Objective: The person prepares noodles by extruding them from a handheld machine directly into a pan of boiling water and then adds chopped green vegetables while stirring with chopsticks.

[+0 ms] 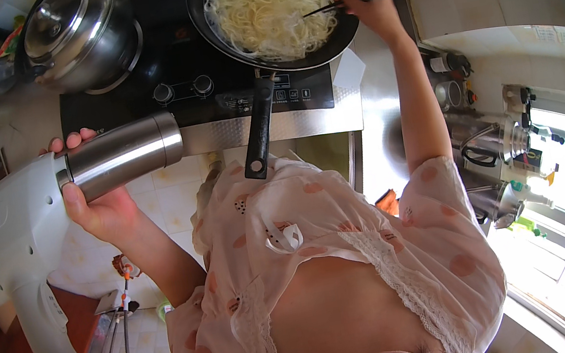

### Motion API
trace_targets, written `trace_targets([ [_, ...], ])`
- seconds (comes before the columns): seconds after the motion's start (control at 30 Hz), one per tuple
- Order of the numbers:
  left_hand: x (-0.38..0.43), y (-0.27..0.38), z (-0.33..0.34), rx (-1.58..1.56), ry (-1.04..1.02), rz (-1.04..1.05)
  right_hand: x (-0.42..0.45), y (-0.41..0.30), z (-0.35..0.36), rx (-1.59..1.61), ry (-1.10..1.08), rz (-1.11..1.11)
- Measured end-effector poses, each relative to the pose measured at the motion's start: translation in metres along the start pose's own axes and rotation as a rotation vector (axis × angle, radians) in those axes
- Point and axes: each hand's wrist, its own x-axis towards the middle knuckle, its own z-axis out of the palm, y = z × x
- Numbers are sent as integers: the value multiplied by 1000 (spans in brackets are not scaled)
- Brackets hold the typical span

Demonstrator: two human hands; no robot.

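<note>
Dark chopsticks (325, 8) are gripped in my right hand (367, 10), at the right rim of a black frying pan (280, 66). Their tips touch pale noodles (270, 9) lying in cloudy liquid in the pan. The pan stands on a black glass cooktop (176, 66), and its black handle (259, 130) points towards my body. On the left, my left hand (105, 210) is closed around a brushed-metal cylinder (123, 152). This cylinder adjoins a white device housing (18, 224) with a small dark display and a curved white arm. Part of my left palm is hidden behind the cylinder.
A lidded steel pot (78, 42) stands at the cooktop's left. Two control knobs (183, 89) are at its front. A white angular piece (348, 69) lies beside the pan. Steel kettles (493, 143) and a jar (448, 93) stand right, near the window. Mop-like poles (126, 334) are lower left.
</note>
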Motion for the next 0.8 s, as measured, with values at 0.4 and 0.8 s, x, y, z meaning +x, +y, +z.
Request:
trace_targets([
  [0.4, -4, 2, -1, -22, -48, -3, 50, 4, 40, 190, 53, -176],
  [0.8, -4, 1, -1, -8, -12, -1, -2, -15, 12, -55, -56, -217],
])
